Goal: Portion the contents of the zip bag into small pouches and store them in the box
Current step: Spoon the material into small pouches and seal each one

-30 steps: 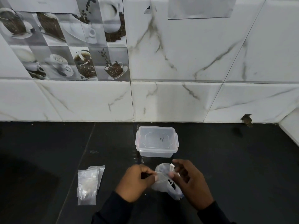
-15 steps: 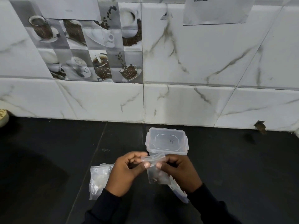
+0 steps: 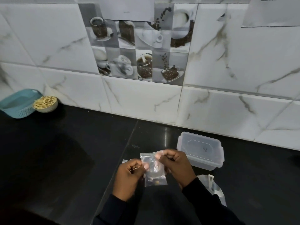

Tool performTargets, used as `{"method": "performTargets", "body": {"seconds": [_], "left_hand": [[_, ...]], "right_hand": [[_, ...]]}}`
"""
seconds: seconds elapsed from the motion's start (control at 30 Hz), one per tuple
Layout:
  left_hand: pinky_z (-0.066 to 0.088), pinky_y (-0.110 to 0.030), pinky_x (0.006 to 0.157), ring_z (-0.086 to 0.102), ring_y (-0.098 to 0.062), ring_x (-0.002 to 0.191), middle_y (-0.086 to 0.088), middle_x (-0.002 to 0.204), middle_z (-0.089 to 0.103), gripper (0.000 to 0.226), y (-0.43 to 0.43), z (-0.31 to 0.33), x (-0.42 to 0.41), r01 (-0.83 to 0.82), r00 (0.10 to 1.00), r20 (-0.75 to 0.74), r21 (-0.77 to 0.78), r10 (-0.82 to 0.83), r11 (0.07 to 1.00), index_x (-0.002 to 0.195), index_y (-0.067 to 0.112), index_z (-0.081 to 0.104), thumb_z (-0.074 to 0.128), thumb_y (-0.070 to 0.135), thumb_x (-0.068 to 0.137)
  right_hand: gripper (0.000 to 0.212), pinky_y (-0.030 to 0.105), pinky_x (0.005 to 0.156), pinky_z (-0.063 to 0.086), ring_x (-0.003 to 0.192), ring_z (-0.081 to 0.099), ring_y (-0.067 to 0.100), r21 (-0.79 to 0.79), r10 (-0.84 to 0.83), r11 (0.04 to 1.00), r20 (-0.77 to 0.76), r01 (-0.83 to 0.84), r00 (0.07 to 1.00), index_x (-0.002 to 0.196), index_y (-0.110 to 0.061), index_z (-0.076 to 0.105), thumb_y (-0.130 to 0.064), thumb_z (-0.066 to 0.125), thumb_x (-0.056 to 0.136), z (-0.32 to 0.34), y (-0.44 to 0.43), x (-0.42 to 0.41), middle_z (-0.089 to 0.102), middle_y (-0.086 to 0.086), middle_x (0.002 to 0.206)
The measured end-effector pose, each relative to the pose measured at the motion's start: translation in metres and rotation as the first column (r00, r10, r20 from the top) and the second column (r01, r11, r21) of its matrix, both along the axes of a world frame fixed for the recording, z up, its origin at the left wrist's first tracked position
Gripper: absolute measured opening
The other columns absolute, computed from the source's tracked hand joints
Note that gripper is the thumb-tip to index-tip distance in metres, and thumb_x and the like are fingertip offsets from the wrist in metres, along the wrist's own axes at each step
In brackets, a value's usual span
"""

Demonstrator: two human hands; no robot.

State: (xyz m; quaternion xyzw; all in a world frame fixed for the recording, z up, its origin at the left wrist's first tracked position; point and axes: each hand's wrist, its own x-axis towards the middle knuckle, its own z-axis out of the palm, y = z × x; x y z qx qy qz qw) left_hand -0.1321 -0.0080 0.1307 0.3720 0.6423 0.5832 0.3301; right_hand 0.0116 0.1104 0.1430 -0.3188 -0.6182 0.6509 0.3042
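We judge the small pouch (image 3: 154, 169) to be almost weightless, limp and slick. It is thin film that will buckle anywhere except along its stiffer zip strip, so the top edge is where we would take hold, pinching near both ends. It is held roughly that way. Our left hand (image 3: 129, 177) pinches its left edge just below the top, and our right hand (image 3: 177, 166) pinches the top strip. The pouch hangs between them above the bench (image 3: 65, 151), just in front of the clear box (image 3: 201, 150). It is clear, rectangular and creased, with a few dark and yellowish bits settled at the bottom. We cannot tell whether its zip is sealed. The zip bag (image 3: 214, 187) lies crumpled beside our right sleeve.
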Motion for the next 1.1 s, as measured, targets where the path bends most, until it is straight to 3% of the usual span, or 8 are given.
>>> {"method": "performTargets", "body": {"seconds": [0.13, 0.3, 0.43, 0.57, 0.7, 0.87, 1.1], "left_hand": [[0.047, -0.022, 0.053, 0.058, -0.011, 0.056, -0.014, 0.063, 0.067, 0.016, -0.016, -0.026, -0.027, -0.161, 0.986, 0.024, -0.086, 0.164, 0.983, 0.069, 0.005, 0.072, 0.074, 0.006, 0.085], [0.047, -0.027, 0.055, 0.058, -0.008, 0.053, -0.006, 0.06, 0.068, 0.015, -0.019, -0.071, -0.066, -0.283, 0.956, 0.013, -0.239, 0.295, 0.929, 0.069, 0.004, 0.071, 0.075, 0.006, 0.084], [0.049, -0.019, 0.056, 0.061, -0.004, 0.054, -0.002, 0.064, 0.072, 0.014, -0.009, -0.099, -0.083, -0.35, 0.935, -0.077, -0.363, 0.346, 0.864, 0.068, 0.011, 0.073, 0.079, 0.008, 0.08], [0.053, -0.028, 0.063, 0.068, -0.018, 0.065, -0.001, 0.066, 0.073, 0.016, -0.003, -0.121, -0.089, -0.353, 0.934, -0.131, -0.458, 0.331, 0.816, 0.066, 0.017, 0.07, 0.083, 0.015, 0.075], [0.048, -0.022, 0.061, 0.065, -0.014, 0.065, 0.001, 0.067, 0.07, 0.016, 0.001, -0.128, -0.085, -0.364, 0.931, -0.184, -0.488, 0.314, 0.793, 0.07, 0.017, 0.067, 0.082, 0.016, 0.075], [0.046, -0.023, 0.06, 0.058, -0.014, 0.062, -0.002, 0.067, 0.066, 0.022, 0.001, -0.129, -0.08, -0.407, 0.913, -0.232, -0.476, 0.335, 0.78, 0.072, 0.013, 0.06, 0.081, 0.017, 0.075], [0.044, -0.026, 0.058, 0.059, -0.018, 0.063, -0.006, 0.067, 0.066, 0.026, -0.004, -0.111, -0.069, -0.453, 0.889, -0.294, -0.451, 0.352, 0.769, 0.069, 0.011, 0.06, 0.078, 0.026, 0.081]], "right_hand": [[0.026, 0.026, 0.045, 0.046, 0.051, 0.053, 0.025, -0.182, 0.129, 0.977, 0.099, -0.109, 0.987, 0.081, 0.01, 0.066, -0.014, 0.077, 0.085, -0.035, -0.008, -0.028, 0.059, 0.023, 0.066], [0.012, 0.022, 0.041, 0.045, 0.043, 0.053, 0.012, -0.292, 0.12, 0.955, 0.209, -0.056, 0.971, 0.077, -0.004, 0.067, -0.006, 0.073, 0.087, -0.075, -0.015, -0.076, 0.061, 0.01, 0.057], [0.02, 0.023, 0.04, 0.046, 0.041, 0.052, 0.014, -0.368, 0.089, 0.929, 0.32, 0.037, 0.943, 0.078, -0.006, 0.055, -0.003, 0.074, 0.085, -0.106, -0.012, -0.102, 0.058, 0.011, 0.057], [0.029, 0.023, 0.038, 0.045, 0.041, 0.056, 0.018, -0.294, 0.066, 0.952, 0.472, 0.086, 0.879, 0.07, -0.013, 0.052, -0.012, 0.079, 0.08, -0.129, -0.011, -0.108, 0.058, 0.01, 0.057], [0.034, 0.02, 0.034, 0.038, 0.034, 0.05, 0.014, -0.175, 0.004, 0.978, 0.57, 0.117, 0.821, 0.066, -0.015, 0.049, -0.019, 0.082, 0.075, -0.144, -0.014, -0.104, 0.056, 0.007, 0.053], [0.042, 0.02, 0.037, 0.038, 0.039, 0.052, 0.017, -0.117, -0.026, 0.986, 0.593, 0.118, 0.805, 0.065, -0.02, 0.044, -0.032, 0.084, 0.068, -0.154, -0.014, -0.102, 0.057, 0.008, 0.064], [0.037, 0.024, 0.037, 0.04, 0.038, 0.051, 0.014, -0.179, 0.014, 0.98, 0.506, 0.089, 0.862, 0.075, -0.015, 0.049, -0.037, 0.079, 0.079, -0.12, -0.014, -0.068, 0.057, 0.01, 0.059]]}}
